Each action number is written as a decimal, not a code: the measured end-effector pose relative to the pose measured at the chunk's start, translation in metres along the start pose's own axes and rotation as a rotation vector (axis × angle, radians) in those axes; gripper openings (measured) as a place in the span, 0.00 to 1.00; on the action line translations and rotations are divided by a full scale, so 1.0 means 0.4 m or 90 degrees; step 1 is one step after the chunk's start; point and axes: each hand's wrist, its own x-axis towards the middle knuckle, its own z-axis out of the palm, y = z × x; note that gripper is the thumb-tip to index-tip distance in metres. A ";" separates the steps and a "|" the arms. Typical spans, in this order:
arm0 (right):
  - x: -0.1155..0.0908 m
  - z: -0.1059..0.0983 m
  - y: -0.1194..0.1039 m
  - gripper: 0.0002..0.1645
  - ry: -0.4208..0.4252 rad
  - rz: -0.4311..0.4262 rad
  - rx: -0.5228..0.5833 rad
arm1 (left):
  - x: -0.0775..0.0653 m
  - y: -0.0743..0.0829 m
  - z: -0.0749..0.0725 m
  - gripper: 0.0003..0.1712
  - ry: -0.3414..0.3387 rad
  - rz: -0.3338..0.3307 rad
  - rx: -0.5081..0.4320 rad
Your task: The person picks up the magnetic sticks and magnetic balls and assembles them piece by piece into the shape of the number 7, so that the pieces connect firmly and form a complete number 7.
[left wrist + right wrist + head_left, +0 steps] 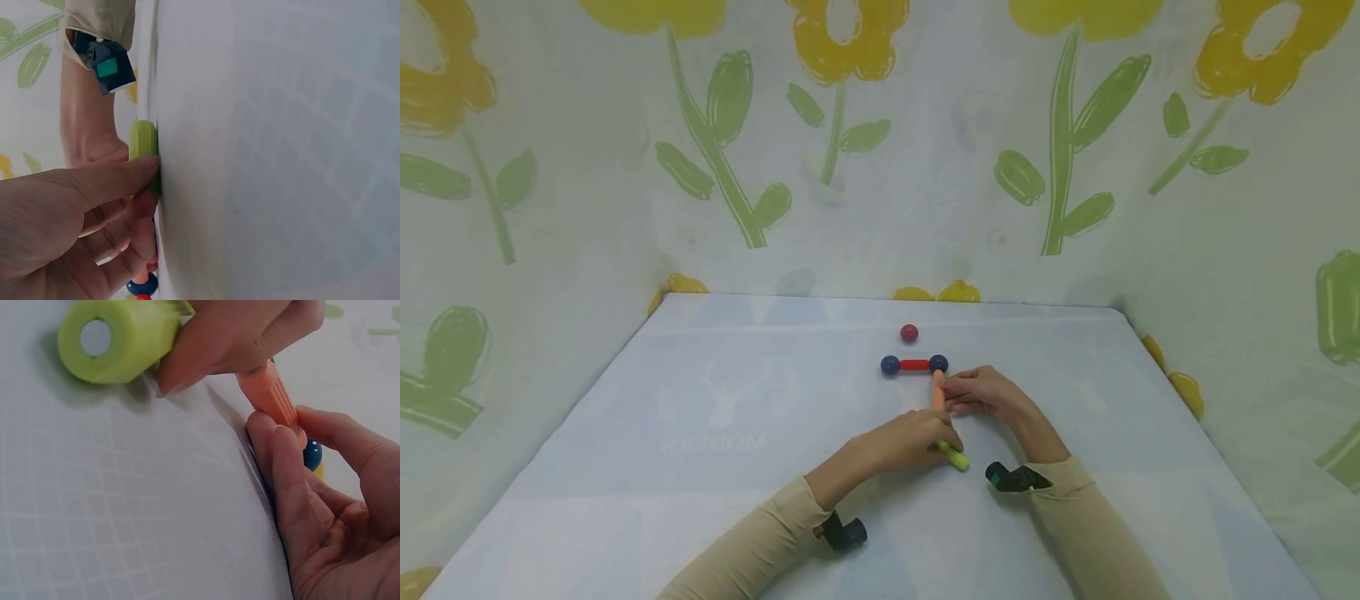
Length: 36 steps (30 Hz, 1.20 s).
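In the head view my left hand (898, 442) pinches a yellow-green magnetic rod (955, 456) close over the table. The left wrist view shows thumb and fingers around that rod (144, 140); its round silvery end faces the right wrist camera. My right hand (988, 393) pinches a peach-orange magnetic rod (938, 392) between thumb and fingertips. The far end of this rod meets a dark blue ball (938, 363). From there a red rod (914, 365) runs left to a second dark blue ball (890, 365). My left fingers cover the near end of the peach-orange rod.
A dark red ball (909, 333) lies alone beyond the joined pieces. The white table (715, 467) has its back edge against a flower-patterned cloth wall (925, 167), with more cloth at both sides. Dark cameras (844, 533) are strapped to both wrists.
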 end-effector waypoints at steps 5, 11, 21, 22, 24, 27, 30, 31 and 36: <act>-0.003 0.000 0.001 0.33 -0.005 -0.003 0.003 | 0.001 -0.004 0.001 0.12 0.000 0.009 -0.009; -0.007 -0.001 0.002 0.32 -0.005 -0.007 0.006 | -0.004 -0.001 -0.004 0.12 0.000 0.014 -0.005; -0.007 -0.002 0.012 0.29 -0.027 -0.043 0.014 | -0.018 -0.008 -0.007 0.13 0.013 -0.003 0.019; -0.008 -0.003 0.012 0.29 -0.028 -0.043 0.013 | -0.020 -0.010 -0.008 0.13 0.013 -0.006 0.016; -0.010 -0.001 0.010 0.29 -0.026 -0.039 0.012 | -0.024 -0.014 -0.010 0.14 0.015 -0.010 0.003; -0.010 0.001 0.006 0.29 -0.026 -0.036 0.005 | -0.029 -0.020 -0.014 0.15 0.021 -0.022 -0.019; -0.006 0.000 0.005 0.29 -0.024 -0.035 0.004 | -0.031 -0.026 -0.013 0.16 0.025 -0.033 -0.041; -0.004 -0.001 0.006 0.30 -0.023 -0.035 0.002 | -0.031 -0.028 -0.012 0.16 0.024 -0.038 -0.048; 0.002 -0.006 0.010 0.33 -0.003 -0.019 -0.003 | -0.032 -0.034 -0.006 0.14 0.016 -0.057 -0.084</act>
